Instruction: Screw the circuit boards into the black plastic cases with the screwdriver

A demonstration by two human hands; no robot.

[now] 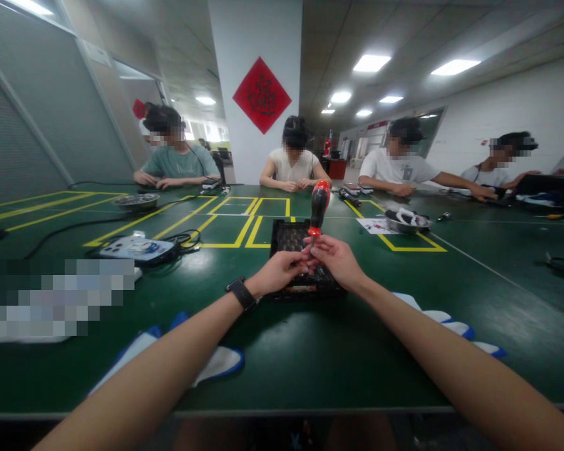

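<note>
A screwdriver [320,203] with a black and red handle stands nearly upright, handle up, above a black plastic crate [282,232]. My right hand [338,258] is closed around the screwdriver's shaft just below the handle. Close against it, my left hand [286,269] has its fingers pinched together near the lower shaft. Whatever lies between those left fingertips is too small to make out. Both hands are over the crate, covering part of its inside, and the screwdriver's tip is hidden by the fingers.
White-and-blue gloves lie under my forearms, one left [220,364] and one right [455,327]. Left of the crate are a phone [138,248] and black cables [185,239]. Metal bowls stand far left [137,202] and right [404,224]. Several people sit across the green table.
</note>
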